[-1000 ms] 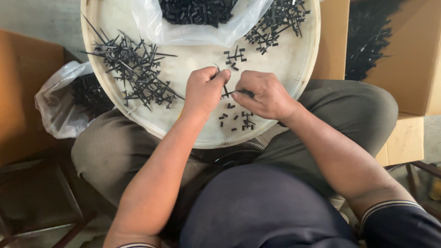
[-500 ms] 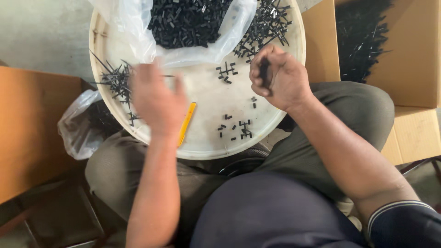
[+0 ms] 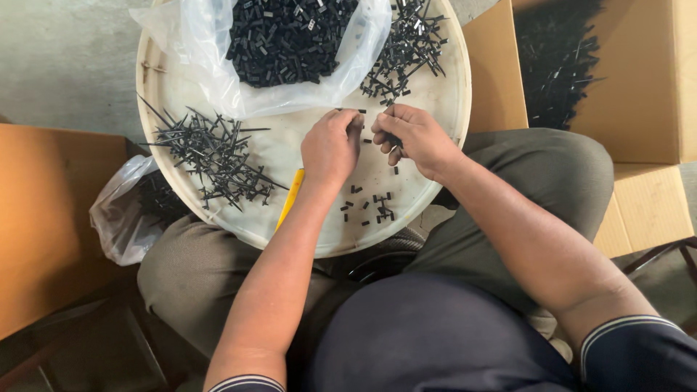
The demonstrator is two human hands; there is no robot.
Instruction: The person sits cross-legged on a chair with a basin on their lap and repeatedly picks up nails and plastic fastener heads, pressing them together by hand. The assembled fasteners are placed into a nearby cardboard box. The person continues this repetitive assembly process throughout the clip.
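Meeting mid-tray (image 3: pixel 443 174): left hand (image 3: pixel 332 145) and right hand (image 3: pixel 414 138), fingers pinched narrow on small black plastic part (image 3: pixel 392 139) between them. Loose black bits (image 3: pixel 370 207) just below hands; yellow tool (image 3: pixel 290 196) beside left wrist; spiky pile (image 3: pixel 214 156) left.

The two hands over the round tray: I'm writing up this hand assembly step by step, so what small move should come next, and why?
Probably bring the fingertips together and join the parts. The left hand and right hand meet at the middle of the white tray, and the right hand pinches a small black piece. What the left fingers hold is hidden. Loose black pieces lie just below the hands.
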